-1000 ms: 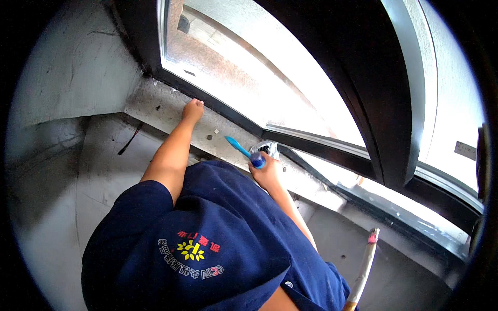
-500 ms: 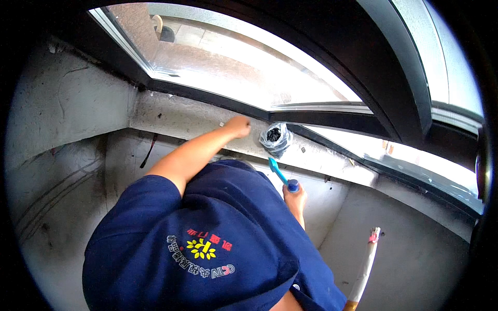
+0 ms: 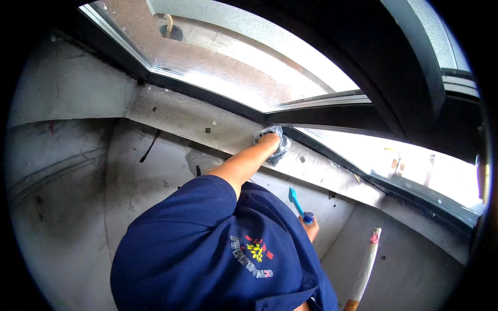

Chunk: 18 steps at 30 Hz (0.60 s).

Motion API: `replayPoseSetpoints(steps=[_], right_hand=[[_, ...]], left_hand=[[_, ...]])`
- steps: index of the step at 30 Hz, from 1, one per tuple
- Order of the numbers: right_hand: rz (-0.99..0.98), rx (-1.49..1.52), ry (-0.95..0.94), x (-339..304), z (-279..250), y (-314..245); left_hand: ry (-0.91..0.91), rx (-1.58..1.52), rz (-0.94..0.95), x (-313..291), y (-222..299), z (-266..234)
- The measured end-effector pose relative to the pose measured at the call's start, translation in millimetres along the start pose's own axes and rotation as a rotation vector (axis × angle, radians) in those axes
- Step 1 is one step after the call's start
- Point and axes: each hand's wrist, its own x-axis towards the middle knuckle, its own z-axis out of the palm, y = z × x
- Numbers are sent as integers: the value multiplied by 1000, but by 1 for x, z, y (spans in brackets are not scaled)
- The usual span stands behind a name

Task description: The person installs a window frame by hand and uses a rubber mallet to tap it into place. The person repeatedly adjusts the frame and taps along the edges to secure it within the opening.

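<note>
My left hand (image 3: 269, 139) reaches down into the mouth of a clear plastic bag (image 3: 282, 149) on the window sill. Its fingers are hidden inside, so their grip does not show; dark contents are partly visible. Lower and to the right, my right hand (image 3: 312, 229) is closed around a turquoise tool (image 3: 296, 201) with a flat, angled head and a dark blue round end (image 3: 308, 217). From this angle the tool's exact kind is unclear. Small dark square pieces (image 3: 208, 130) lie on the sill to the left of the bag.
The pale, dirty sill (image 3: 176, 115) runs below a dark window frame (image 3: 207, 93). An opened sash (image 3: 332, 118) hangs over its right part. A thin dark strip (image 3: 150, 146) hangs against the wall at left. A cigarette (image 3: 365, 264) juts up at lower right.
My left hand has moved right along the sill and into the plastic bag. The right hand, still holding the turquoise tool, sits lower and further right in view.
</note>
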Motion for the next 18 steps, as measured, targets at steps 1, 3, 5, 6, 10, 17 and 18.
replayPoseSetpoints(steps=[1, 3, 5, 6, 10, 17, 18], right_hand=[[-33, 4, 19, 5, -3, 20], [-12, -12, 41, 14, -4, 56], [23, -3, 24, 27, -14, 74], [35, 2, 27, 25, -15, 80], [26, 15, 80, 25, -14, 91], [1, -22, 98, 41, -15, 83], [-5, -9, 100, 42, -16, 80]], left_hand=[[0, 102, 42, 10, -7, 9], [7, 203, 64, 24, -15, 23], [112, 222, 36, 37, -24, 35], [135, 233, 27, 38, -23, 36], [190, 214, -43, 37, -24, 41], [142, 316, 60, 34, -15, 19], [148, 316, 60, 35, -17, 21]])
